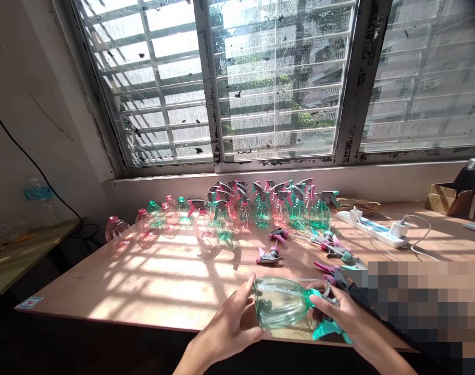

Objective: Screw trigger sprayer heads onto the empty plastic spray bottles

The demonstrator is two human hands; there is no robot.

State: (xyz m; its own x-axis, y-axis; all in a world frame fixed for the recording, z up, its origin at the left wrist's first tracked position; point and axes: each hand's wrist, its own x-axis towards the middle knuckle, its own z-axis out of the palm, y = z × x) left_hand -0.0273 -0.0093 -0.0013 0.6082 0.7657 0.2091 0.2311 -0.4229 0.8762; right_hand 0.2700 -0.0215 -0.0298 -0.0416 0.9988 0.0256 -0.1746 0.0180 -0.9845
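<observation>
A clear green spray bottle (281, 303) lies on its side in the air at the table's front edge, base to the left. My left hand (233, 325) cups its base, thumb below and fingers above. At the neck, my right hand (341, 307) is closed around the grey and teal trigger head (326, 328), which is joined to the bottle. Just beyond my right hand is a pink and grey trigger head (333, 276). Two more pink and grey heads, one a loose trigger sprayer (271, 256), rest on the table farther back.
Several green and pink bottles with trigger heads (263, 213) stand along the window wall. Headless bottles (144, 226) are at the back left. A white power strip (372, 229) with plugs and cables lies at right, near a cardboard box (444, 198). The right front is pixelated.
</observation>
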